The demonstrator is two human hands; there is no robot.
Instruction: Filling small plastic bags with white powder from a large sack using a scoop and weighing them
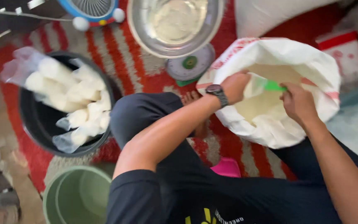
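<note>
Scooping is underway: the right hand [298, 103] grips a green scoop [272, 86] inside the white sack [286, 58] (floor, right), the left hand [235, 86] pinching a clear bag [253, 85]; pouring needs its mouth held wide.

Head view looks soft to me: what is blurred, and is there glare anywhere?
Head view: motion blur softens the whole frame; the left hand, the right hand and the green scoop have smeared edges. Daylight washes out the white sack rim and the filled plastic bags in the black tub. The metal bowl shows soft glare. The left edge is smeared worst.
</note>
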